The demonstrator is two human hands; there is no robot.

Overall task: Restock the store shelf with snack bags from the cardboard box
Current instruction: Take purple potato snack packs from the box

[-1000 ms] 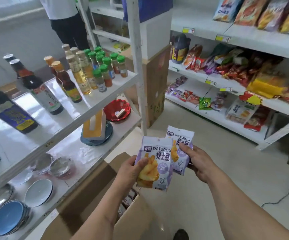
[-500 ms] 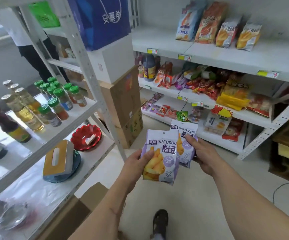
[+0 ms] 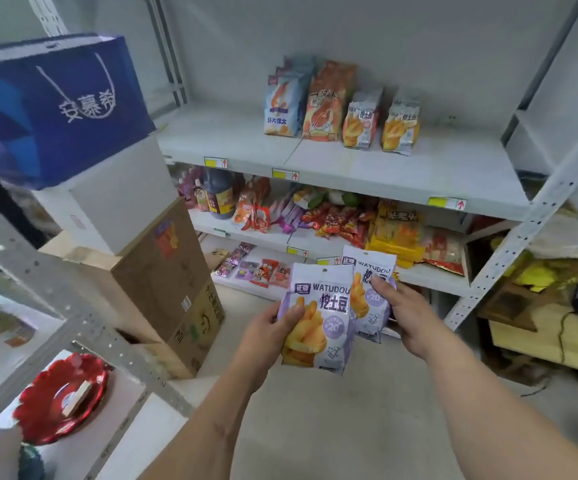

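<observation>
My left hand [image 3: 267, 336] grips a purple snack bag [image 3: 325, 320] printed with yellow fries, thumb across its front. Just behind and to the right, my right hand [image 3: 402, 310] holds a second purple snack bag [image 3: 369, 271] of the same kind. Both bags are upright at chest height in front of the grey store shelf [image 3: 402, 171]. On its top board stand several snack bags [image 3: 341, 105], with bare board to their left and right. The cardboard box I took them from is out of view.
Lower shelf boards hold mixed snacks and a dark sauce jug [image 3: 220, 195]. Stacked cardboard cartons [image 3: 173, 271] with a white box and a blue gift bag [image 3: 55, 105] stand at left. A nearer rack holds a red dish [image 3: 62, 398]. Clutter fills the right floor.
My view has swung up and right, from the bottle rack and box toward the snack shelf, which is now closer. Both hands still hold their bags, raised slightly.
</observation>
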